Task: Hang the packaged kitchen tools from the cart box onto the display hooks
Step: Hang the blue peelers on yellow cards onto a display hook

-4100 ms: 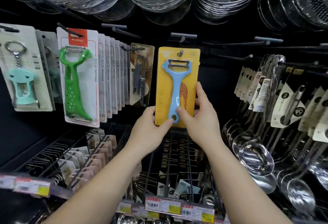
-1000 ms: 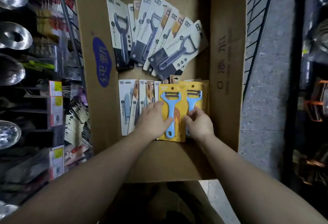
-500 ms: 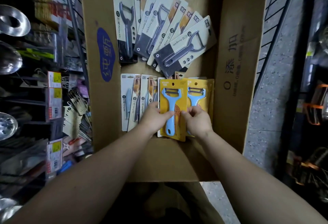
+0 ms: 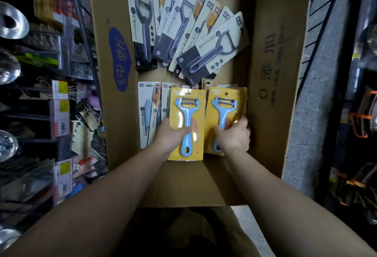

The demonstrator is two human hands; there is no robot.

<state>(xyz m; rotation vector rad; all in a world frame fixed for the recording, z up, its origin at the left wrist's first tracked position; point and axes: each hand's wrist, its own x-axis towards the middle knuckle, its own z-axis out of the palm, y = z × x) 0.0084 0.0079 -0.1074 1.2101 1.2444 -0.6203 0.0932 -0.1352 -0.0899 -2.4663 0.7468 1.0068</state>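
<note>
Both bare forearms reach forward and down from the bottom corners, converging. The left hand (image 4: 170, 134) has its thumb hooked inward and 4 fingers tucked under (out of sight). The right hand (image 4: 234, 135) is curled, knuckles up, slightly blurred.

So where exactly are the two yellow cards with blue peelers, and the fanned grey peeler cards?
Left yellow card with blue peeler (image 4: 187, 101): head view, peeler's blade head.
Right yellow card with blue peeler (image 4: 225, 103): head view, peeler's head.
Fanned grey peeler cards (image 4: 212, 53): head view, frontmost card's face.
</note>
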